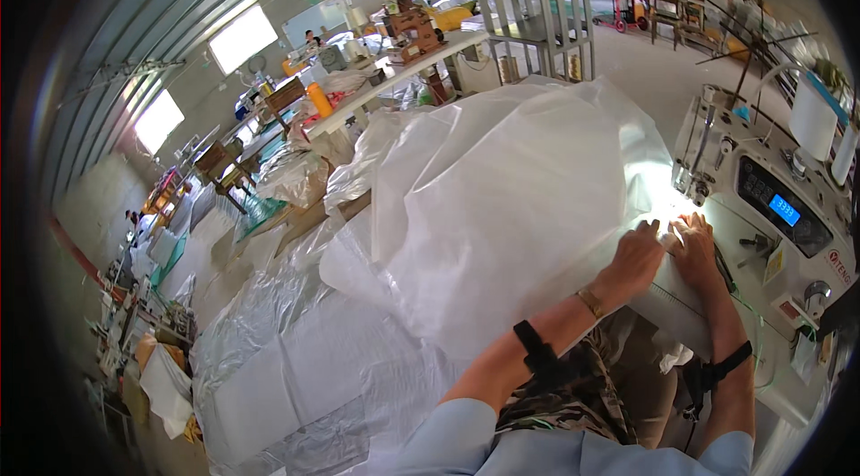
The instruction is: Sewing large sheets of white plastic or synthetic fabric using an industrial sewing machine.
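Note:
A large translucent white plastic sheet (511, 216) spreads in loose folds from the left up to the needle area of a white sewing machine (730, 162). My left hand (638, 254) grips the sheet's edge with bent fingers, just in front of the machine's lit needle area. Close beside it, my right hand (694, 248) has its fingers curled down on the same edge. Glare from the machine's lamp washes out the fingertips and the needle. A blue display (785, 209) glows on the machine's body.
More clear plastic sheeting (269, 368) covers the surface at my left. Beyond the sheet stand a grey metal rack (537, 24) and a long table (403, 77) bearing a brown sewing machine (415, 33). Thread stands (757, 37) rise behind the machine on the right.

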`<state>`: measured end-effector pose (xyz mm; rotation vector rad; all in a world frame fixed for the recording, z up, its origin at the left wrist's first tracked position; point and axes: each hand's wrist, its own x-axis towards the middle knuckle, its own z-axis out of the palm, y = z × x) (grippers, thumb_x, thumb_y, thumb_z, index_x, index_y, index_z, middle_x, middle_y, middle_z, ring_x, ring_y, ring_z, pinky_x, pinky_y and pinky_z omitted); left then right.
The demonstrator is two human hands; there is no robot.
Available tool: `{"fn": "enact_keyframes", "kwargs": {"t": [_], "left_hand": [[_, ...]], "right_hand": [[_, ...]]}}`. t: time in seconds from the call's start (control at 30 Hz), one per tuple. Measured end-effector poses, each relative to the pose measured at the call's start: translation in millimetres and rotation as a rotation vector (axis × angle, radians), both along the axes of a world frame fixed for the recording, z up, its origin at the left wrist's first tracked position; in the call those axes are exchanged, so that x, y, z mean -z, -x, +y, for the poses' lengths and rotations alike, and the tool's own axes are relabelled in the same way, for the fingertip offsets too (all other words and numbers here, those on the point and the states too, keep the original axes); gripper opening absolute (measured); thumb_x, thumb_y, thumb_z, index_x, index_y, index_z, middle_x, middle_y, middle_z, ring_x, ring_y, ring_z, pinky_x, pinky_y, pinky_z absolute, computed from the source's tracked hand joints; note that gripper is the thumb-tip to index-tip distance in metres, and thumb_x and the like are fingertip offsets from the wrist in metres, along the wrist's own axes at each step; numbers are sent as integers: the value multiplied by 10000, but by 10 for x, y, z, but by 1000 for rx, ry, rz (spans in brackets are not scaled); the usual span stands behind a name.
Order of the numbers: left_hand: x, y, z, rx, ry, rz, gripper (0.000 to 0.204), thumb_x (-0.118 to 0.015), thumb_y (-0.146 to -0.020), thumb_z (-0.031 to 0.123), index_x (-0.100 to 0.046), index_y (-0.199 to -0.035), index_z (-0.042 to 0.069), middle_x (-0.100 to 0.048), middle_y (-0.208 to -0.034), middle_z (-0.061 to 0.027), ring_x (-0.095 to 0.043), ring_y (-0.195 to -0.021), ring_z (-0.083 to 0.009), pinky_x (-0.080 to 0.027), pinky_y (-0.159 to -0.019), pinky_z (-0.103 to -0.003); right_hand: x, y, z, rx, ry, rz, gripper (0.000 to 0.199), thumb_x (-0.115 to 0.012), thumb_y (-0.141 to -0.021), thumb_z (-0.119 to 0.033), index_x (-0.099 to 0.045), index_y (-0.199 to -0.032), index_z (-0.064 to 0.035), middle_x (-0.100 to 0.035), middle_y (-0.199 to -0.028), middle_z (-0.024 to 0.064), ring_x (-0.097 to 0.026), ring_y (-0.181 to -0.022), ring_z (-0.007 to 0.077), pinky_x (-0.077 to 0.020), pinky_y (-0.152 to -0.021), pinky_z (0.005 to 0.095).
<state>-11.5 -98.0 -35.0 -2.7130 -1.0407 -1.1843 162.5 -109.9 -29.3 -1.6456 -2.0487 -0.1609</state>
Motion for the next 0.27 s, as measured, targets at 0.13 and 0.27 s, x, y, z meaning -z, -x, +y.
{"fn": "enact_keyframes", "kwargs": {"t": [0.13,0.27], "left_hand": [[-551,254,-727,264,57,-105,276,-589,-854,91,-611,-1122,28,-596,-1069,-170,-590,-985,-345,-473,-859,-465],[-645,628,-1205,481,489,6,289,-606,-872,122,-627,-1157,82,-585,-1170,-144,-567,-1090,-327,-450,-928,-440]], "right_hand": [[57,-188,-21,-37,-129,7,322,-589,-854,-154,-646,-1119,21,-602,-1164,221,-523,-1121,360,-361,-999,461],[-35,-48,-12,-2,-29,30,322,-579,-873,-167,-643,-1130,16,-603,-1154,220,-522,-1130,353,-372,-996,448]]}}
